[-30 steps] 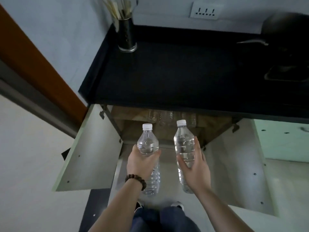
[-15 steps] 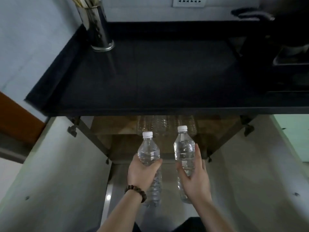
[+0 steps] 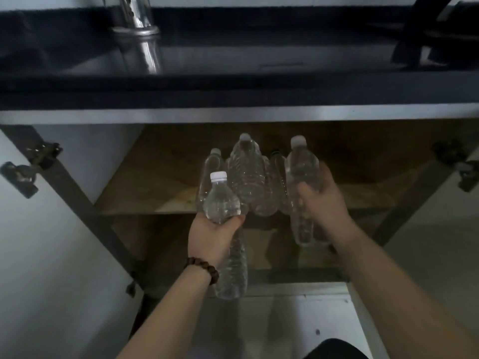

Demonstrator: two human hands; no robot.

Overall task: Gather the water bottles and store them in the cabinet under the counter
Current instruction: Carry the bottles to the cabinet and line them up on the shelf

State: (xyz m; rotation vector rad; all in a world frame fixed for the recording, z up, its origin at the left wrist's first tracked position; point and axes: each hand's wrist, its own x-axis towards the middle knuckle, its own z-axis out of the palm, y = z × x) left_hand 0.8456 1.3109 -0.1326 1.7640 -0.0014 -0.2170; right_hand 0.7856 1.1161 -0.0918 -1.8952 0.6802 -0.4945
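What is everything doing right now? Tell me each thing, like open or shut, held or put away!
Cabinet: doors open.
Left hand: grips a bottle.
Left bottle: capped, upright, held outside the shelf.
Right hand: grips a bottle.
Right bottle: capped, upright, held at the shelf front.
Stored bottles: standing on the shelf.
Metal holder: standing on the counter.

Two hands reach toward an open cabinet under a dark counter. The left hand grips a clear bottle with a white cap, at about 7 o'clock from the middle. A bead bracelet sits on that wrist. The right hand grips another bottle, at about 4 o'clock, and it looks blurry. Between them, on the wooden shelf, stands a bunch of clear bottles. A shiny metal cup stands on the counter at 11 o'clock. Door hinges show at 9 o'clock.
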